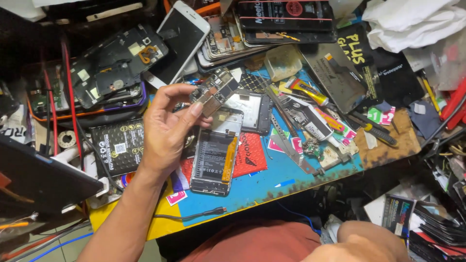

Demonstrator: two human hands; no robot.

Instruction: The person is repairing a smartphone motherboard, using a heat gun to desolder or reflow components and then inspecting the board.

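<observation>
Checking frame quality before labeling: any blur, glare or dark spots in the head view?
Head view: left hand and circuit board fairly sharp; white phone screen shows soft glare; top-left corner and under-bench area are dark; wide-angle bending at edges; white cloth nearly blown out.

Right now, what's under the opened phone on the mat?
The opened phone lies partly on a red pad, both on the blue mat. What lies beneath its middle is covered.

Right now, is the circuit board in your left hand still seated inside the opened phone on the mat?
No. The left hand holds the circuit board up in its fingertips, above the opened phone lying on the blue mat.
</observation>
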